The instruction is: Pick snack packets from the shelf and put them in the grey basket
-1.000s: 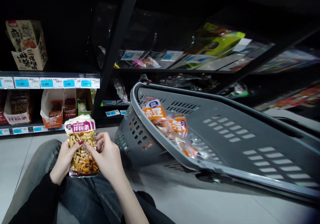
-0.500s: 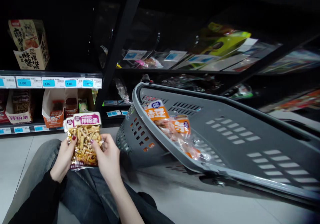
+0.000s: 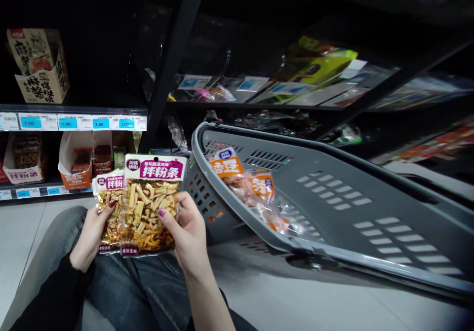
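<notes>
Two clear snack packets with purple labels are held over my lap. My right hand [image 3: 187, 232] grips the front snack packet [image 3: 150, 207], thumb on its face. My left hand [image 3: 89, 235] holds the rear snack packet [image 3: 107, 207], which shows partly behind the front one. A grey plastic basket [image 3: 333, 198] lies tilted on the floor to the right, with orange-labelled snack packets [image 3: 244, 183] inside it.
My knees in blue jeans [image 3: 122, 286] are at the bottom left. Dark store shelves with price tags [image 3: 74, 123] and snack boxes [image 3: 37, 64] stand ahead. More goods lie on the shelves [image 3: 314, 69] behind the basket. Pale floor tiles [image 3: 296, 306] stretch to the right.
The packets have been fanned apart: my right hand has drawn one packet to the right and up, so two now show side by side. The basket has not moved.
</notes>
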Tool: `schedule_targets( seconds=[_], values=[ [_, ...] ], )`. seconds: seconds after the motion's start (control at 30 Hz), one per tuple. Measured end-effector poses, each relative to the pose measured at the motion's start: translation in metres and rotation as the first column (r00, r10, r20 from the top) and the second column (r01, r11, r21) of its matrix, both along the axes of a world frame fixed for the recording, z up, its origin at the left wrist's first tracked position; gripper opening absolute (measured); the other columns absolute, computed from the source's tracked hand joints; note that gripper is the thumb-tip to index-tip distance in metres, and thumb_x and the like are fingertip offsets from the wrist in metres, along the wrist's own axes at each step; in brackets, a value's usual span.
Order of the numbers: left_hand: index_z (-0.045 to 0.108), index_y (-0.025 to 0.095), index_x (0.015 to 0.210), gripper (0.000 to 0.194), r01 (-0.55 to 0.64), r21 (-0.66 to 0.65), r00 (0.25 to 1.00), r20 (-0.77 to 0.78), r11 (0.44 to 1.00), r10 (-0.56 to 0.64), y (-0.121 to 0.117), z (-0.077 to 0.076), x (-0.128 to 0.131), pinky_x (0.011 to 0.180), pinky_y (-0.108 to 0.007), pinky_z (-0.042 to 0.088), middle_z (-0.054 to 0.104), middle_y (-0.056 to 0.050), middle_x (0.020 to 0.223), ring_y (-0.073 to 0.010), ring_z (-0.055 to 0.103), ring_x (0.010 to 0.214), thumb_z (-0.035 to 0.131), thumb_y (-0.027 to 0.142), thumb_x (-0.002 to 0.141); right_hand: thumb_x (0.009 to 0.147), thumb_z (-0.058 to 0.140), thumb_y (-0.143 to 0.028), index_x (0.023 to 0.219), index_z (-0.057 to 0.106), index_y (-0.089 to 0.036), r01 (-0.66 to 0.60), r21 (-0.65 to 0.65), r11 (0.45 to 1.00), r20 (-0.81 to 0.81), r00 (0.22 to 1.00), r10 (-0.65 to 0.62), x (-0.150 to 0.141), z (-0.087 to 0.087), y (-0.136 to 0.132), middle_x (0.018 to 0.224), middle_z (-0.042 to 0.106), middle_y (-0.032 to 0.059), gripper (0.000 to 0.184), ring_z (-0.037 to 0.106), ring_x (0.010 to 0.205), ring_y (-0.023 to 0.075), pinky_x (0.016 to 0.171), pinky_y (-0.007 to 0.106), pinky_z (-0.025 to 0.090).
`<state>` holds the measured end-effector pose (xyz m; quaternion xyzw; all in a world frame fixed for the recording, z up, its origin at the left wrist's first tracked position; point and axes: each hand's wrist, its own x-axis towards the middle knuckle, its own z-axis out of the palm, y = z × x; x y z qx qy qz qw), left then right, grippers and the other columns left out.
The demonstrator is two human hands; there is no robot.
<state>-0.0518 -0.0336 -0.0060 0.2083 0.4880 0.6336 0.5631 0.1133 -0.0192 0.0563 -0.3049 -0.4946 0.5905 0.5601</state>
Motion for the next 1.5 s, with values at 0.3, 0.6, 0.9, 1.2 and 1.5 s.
schedule_targets(
  seconds=[0.3, 0.6, 0.9, 1.2, 1.5],
  values=[
    [0.065, 0.011, 0.087, 0.036, 0.019, -0.003, 1.0, -0.007, 1.0, -0.019, 0.0, -0.002, 0.0, 0.068, -0.033, 0.052, 0.073, -0.006, 0.075, -0.0234, 0.068, 0.071, 0.073, 0.037, 0.063, 0.071, 0.072, -0.027, 0.082, 0.05, -0.021, -0.024, -0.057, 0.998, -0.059, 0.998, 0.021, -0.002, 0.002, 0.001, 0.071, 0.061, -0.0026, 0.025, 0.055, 0.059, 0.0108, 0.057, 0.021, 0.043],
    [0.062, 0.014, 0.09, 0.037, 0.019, -0.072, 0.998, 0.066, 0.997, -0.015, -0.001, 0.002, 0.002, 0.062, -0.031, 0.054, 0.072, -0.003, 0.068, -0.0235, 0.069, 0.069, 0.076, 0.028, 0.059, 0.078, 0.062, -0.025, 0.079, 0.05, -0.019, -0.504, -0.125, 0.854, -0.719, 0.64, 0.272, -0.008, 0.0, -0.003, 0.04, 0.023, -0.014, 0.013, 0.01, 0.034, 0.0033, 0.037, 0.012, 0.02],
    [0.062, 0.014, 0.089, 0.039, 0.017, -0.141, 0.998, 0.067, 0.99, -0.008, -0.003, 0.006, 0.0, 0.058, -0.032, 0.056, 0.073, -0.004, 0.069, -0.0248, 0.069, 0.068, 0.078, 0.02, 0.054, 0.079, 0.056, -0.026, 0.063, 0.024, -0.021, -0.632, 0.068, 0.772, -0.835, 0.387, 0.391, -0.014, -0.015, -0.003, 0.031, 0.019, -0.0167, 0.036, -0.004, 0.027, 0.0016, 0.029, 0.012, 0.002],
    [0.062, 0.016, 0.09, 0.035, 0.035, -0.14, 0.997, 0.071, 0.99, -0.026, -0.003, 0.001, 0.0, 0.06, -0.032, 0.057, 0.073, -0.004, 0.069, -0.0249, 0.07, 0.07, 0.076, 0.017, 0.057, 0.079, 0.052, -0.031, 0.064, 0.015, -0.023, -0.577, -0.067, 0.814, -0.761, 0.557, 0.332, -0.013, -0.013, -0.006, 0.03, 0.012, -0.0174, 0.041, -0.008, 0.029, 0.0035, 0.03, 0.016, 0.0],
    [0.063, 0.014, 0.088, 0.03, 0.005, -0.159, 0.999, 0.051, 0.987, 0.004, -0.002, 0.008, 0.003, 0.059, -0.031, 0.057, 0.073, -0.004, 0.068, -0.0244, 0.07, 0.068, 0.074, 0.018, 0.06, 0.083, 0.047, -0.032, 0.064, 0.015, -0.023, -0.559, -0.067, 0.826, -0.747, 0.577, 0.33, -0.01, -0.01, -0.007, 0.03, 0.013, -0.017, 0.037, -0.009, 0.029, 0.004, 0.029, 0.015, -0.001]
  ],
)
